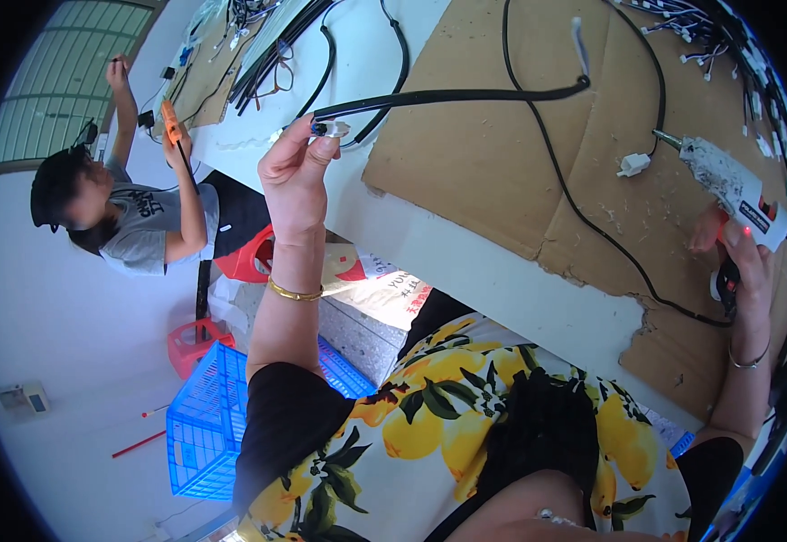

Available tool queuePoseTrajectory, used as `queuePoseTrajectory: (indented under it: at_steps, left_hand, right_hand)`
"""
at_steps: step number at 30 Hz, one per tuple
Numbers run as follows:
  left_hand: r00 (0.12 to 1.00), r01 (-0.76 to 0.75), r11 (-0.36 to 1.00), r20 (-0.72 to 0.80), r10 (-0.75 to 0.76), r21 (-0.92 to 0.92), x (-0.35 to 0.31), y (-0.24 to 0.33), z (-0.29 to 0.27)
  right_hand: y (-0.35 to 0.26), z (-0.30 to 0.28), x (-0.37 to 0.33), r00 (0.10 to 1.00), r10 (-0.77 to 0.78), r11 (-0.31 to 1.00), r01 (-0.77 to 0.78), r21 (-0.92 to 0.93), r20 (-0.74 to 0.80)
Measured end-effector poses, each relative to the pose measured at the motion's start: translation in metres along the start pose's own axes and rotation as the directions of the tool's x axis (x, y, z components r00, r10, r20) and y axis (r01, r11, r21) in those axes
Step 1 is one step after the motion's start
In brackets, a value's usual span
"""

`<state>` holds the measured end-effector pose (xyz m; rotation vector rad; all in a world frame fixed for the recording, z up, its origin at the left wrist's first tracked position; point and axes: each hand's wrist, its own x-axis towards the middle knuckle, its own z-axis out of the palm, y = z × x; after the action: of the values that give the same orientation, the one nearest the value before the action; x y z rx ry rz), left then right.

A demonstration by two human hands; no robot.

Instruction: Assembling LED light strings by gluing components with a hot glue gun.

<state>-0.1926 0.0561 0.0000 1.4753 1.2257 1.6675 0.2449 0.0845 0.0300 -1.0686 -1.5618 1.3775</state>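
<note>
Raised at the table edge, my left hand (296,185) pinches one end of a black sleeved cable (465,94), where a small white connector (334,129) sticks out at the fingertips. The cable stretches rightward above the cardboard, and its far end shows a pale tip. On the right, my right hand (751,266) is wrapped round the handle of a white glue gun (727,179). Its metal nozzle points to the upper left, away from the held connector, and whitish residue coats its front. Near the nozzle, another white connector (633,164) rests on the cardboard sheet (474,172).
More black cables (399,54) lie at the back of the white table (583,312). Bundled wires with white plugs (759,99) fill the far right. At left, a co-worker (154,212) holds an orange tool (171,122). A blue crate (208,425) and red stool (196,343) stand below.
</note>
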Motion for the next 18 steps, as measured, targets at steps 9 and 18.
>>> queuePoseTrajectory:
  at_steps: [9, 18]
  left_hand:
    - [1.000, 0.019, 0.999, -0.003, -0.019, -0.049, 0.002, 0.003, 0.003]
    - [0.993, 0.105, 0.964, -0.026, -0.115, -0.243, -0.003, 0.005, 0.000]
  right_hand:
    - [0.004, -0.007, 0.001, 0.999, 0.029, 0.999, -0.027, -0.039, 0.042]
    - [0.011, -0.003, -0.001, 1.000, 0.009, 1.000, -0.009, 0.020, 0.012]
